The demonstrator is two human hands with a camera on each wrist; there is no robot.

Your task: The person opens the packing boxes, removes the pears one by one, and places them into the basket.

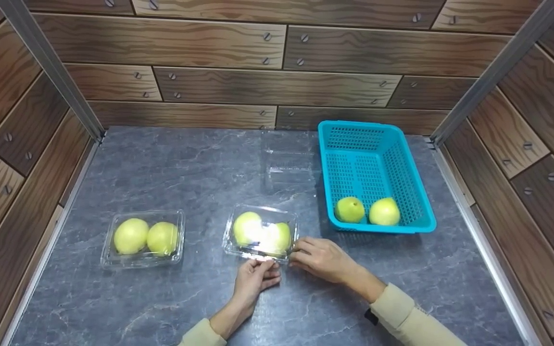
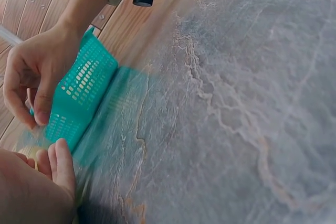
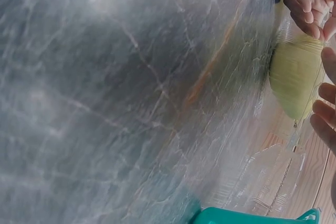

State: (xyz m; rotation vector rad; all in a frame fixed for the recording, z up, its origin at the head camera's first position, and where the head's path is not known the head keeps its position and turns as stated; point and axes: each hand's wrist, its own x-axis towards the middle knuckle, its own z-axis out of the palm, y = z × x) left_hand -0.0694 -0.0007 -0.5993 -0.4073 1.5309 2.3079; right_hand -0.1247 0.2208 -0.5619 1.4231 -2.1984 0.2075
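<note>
A clear plastic clamshell box [image 1: 229, 245] with two yellow-green pears [image 1: 247, 228] inside lies at the middle front of the table, its lid over the fruit. My left hand [image 1: 253, 281] pinches its front edge between thumb and fingers. At the box's front right corner, my right hand [image 1: 322, 259] holds the edge with curled fingers. The right wrist view shows one pear [image 3: 296, 77] through the plastic, with fingertips of both hands along the rim. In the left wrist view the right hand [image 2: 44, 72] is above the left hand [image 2: 37, 182]; the box is mostly hidden there.
To the left stands another clear box [image 1: 176, 259] holding two pears [image 1: 131, 236]. A blue-green basket [image 1: 423, 202] at the right has two pears [image 1: 384, 211] at its near end. Beside it, clear plastic packaging [image 1: 289, 161] lies at the back. Wood-patterned walls enclose the table.
</note>
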